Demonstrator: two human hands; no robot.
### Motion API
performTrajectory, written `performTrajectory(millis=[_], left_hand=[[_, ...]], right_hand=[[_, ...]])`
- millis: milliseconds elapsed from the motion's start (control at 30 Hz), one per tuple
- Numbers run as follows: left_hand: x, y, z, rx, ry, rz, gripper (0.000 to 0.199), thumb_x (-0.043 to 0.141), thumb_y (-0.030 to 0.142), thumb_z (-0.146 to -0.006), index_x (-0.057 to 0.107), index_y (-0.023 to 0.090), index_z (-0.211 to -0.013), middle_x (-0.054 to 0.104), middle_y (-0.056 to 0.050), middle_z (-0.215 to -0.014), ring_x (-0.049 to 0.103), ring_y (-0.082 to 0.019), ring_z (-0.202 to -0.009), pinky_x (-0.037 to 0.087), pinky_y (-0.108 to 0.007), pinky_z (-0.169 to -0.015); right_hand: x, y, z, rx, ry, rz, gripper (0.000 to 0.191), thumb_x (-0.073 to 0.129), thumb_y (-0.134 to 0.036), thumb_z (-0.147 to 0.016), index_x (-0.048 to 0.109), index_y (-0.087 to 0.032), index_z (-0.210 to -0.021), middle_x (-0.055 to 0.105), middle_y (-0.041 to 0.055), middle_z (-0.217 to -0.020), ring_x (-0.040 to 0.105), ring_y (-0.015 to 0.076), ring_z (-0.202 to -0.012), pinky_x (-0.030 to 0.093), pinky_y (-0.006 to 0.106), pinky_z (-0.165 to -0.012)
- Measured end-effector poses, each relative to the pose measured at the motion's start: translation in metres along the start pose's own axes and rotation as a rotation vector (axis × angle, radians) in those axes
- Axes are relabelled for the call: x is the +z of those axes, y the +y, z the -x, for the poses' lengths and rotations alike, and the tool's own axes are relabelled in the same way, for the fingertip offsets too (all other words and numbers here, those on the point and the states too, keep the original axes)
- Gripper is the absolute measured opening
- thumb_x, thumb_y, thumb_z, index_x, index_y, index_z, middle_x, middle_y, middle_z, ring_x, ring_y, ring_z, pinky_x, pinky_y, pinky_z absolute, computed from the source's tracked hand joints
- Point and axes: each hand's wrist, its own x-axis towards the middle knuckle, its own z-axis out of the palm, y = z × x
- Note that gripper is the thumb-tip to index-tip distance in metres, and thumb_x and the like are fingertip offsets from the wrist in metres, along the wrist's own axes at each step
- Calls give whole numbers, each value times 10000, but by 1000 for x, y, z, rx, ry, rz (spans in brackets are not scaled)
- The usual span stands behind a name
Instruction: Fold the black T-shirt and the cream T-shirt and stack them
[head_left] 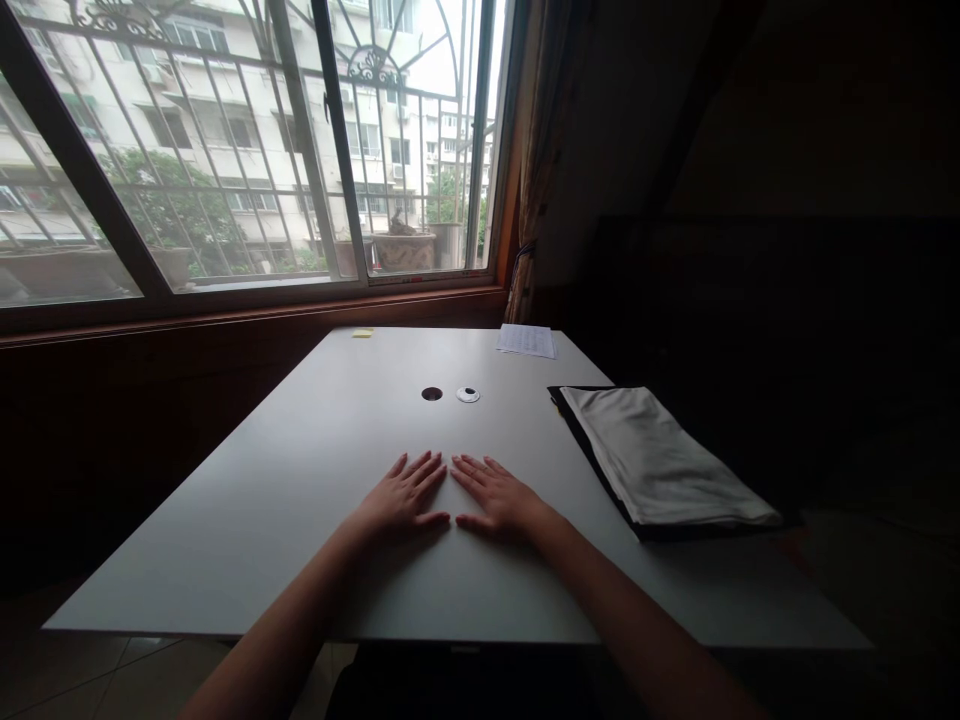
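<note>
Both of my hands lie flat, palms down, on a white table (pixel 247 520). My left hand (pixel 409 495) has its fingers stretched out and a little apart, with the thumb pointing right. Mirroring it, my right hand (pixel 495 497) rests just to the right, fingers spread and thumb pointing left. A narrow gap separates the fingertips of the two hands, and neither holds anything. Nearest to the right hand on its outer side is folded grey cloth (pixel 660 460), stacked on a black folded piece (pixel 600 470) at the table's right edge.
Beyond my hands are a round hole (pixel 432 394) in the tabletop and a white round cap (pixel 468 395) beside it. Printed paper (pixel 527 340) and a yellow sticky note (pixel 363 333) lie at the far edge. A barred window (pixel 225 150) and a curtain (pixel 534 160) stand behind.
</note>
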Motion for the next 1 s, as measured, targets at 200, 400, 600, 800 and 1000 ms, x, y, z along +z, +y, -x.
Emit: performTrajectory(millis=[200, 400, 600, 800, 1000], left_hand=[[-1, 0, -1, -13, -22, 22, 839, 281, 756, -981, 156, 231, -1623, 127, -65, -1671, 128, -282, -1550, 109, -520, -1260], [-3, 2, -1, -15, -16, 21, 818, 285, 746, -986, 157, 251, -1624, 137, -60, -1671, 131, -274, -1550, 91, -502, -1263], [-4, 3, -1, -24, -40, 28, 839, 271, 759, -981, 181, 223, -1620, 129, -69, -1671, 119, -273, -1553, 84, -500, -1264], [0, 1, -1, -17, -17, 24, 823, 300, 746, -985, 169, 242, -1622, 147, -74, -1671, 131, -275, -1550, 81, -492, -1261], [1, 0, -1, -11, -15, 28, 841, 314, 750, -979, 188, 219, -1619, 160, -88, -1670, 133, -294, -1549, 98, -524, -1255]], right_hand=[[-2, -2, 1, 0, -1, -7, 871, 365, -736, -965, 150, -217, -1632, 148, 67, -1687, 134, 259, -1561, 73, 470, -1274], [-1, -1, 1, -1, -6, -5, 873, 369, -738, -963, 141, -228, -1633, 139, 60, -1688, 137, 262, -1561, 71, 467, -1274], [3, 1, -1, 0, -13, -15, 896, 330, -763, -957, 133, -209, -1633, 112, 51, -1690, 113, 254, -1565, 51, 466, -1274], [4, 3, -1, 0, -14, -26, 881, 351, -753, -957, 134, -230, -1633, 119, 47, -1690, 116, 263, -1564, 35, 455, -1272], [5, 3, -1, -3, -2, -27, 885, 362, -750, -957, 137, -223, -1632, 131, 53, -1688, 129, 261, -1562, 48, 462, -1275]])
